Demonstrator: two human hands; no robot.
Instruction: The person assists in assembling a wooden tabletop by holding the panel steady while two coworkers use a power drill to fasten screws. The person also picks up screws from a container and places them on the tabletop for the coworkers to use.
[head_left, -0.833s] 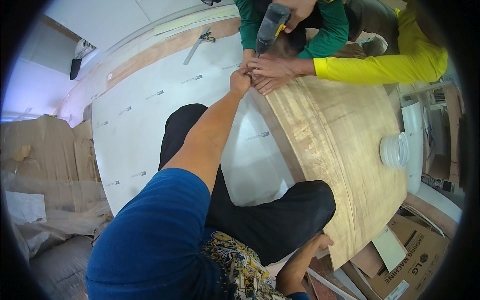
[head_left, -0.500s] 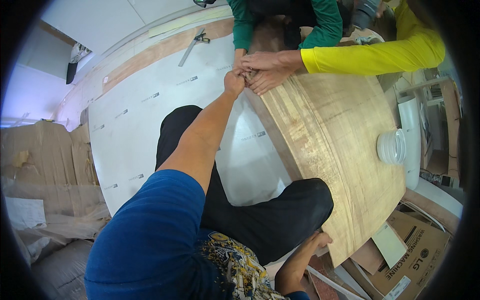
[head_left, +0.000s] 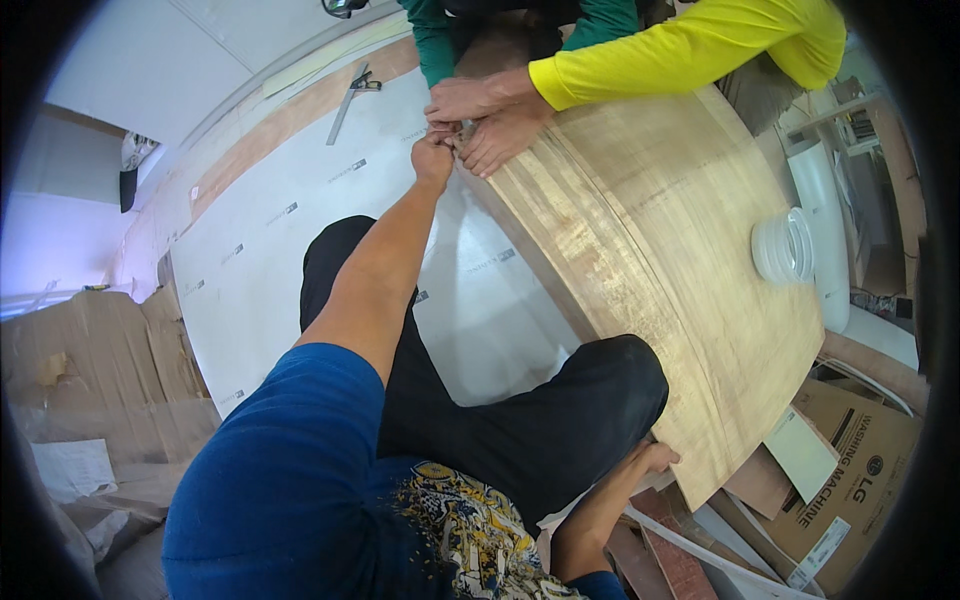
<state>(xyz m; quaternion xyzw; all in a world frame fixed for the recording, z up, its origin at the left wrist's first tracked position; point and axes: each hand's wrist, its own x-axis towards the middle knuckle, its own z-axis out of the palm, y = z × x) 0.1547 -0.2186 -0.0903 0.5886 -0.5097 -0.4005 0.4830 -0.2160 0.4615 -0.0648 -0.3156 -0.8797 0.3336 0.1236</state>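
The left hand (head_left: 433,158) is stretched far out in front and closed into a loose fist at the edge of the round wooden panel (head_left: 670,260); the fingers appear pinched on something small at that edge, but what is gripped cannot be told, since it is hidden among the fingers. Just beyond and to the right of this hand, the two hands of a co-worker in a yellow sleeve (head_left: 690,50) are pressed on the same spot of the rim, touching or nearly touching it. A second person in green sleeves (head_left: 432,50) is crouched just behind them.

The right hand (head_left: 655,462) is held low and near the body, resting against the near rim of the panel beside the bent knee; its fingers are mostly hidden under the edge, so how far it is open cannot be told.

The panel lies on the white sheeted floor (head_left: 270,260), running from the left hand down to the right hand. It is judged to be stiff, broad and fairly heavy, with a layered edge face that may be rough or splintery. A hold is best taken at the rim, at well-spaced points, with the weight shared between people, as a single grip near one end would let it tip.

To the right of the panel a white roll of edge tape (head_left: 785,245) is seen, and a metal square (head_left: 350,95) lies on the floor to the left of the outstretched hand.
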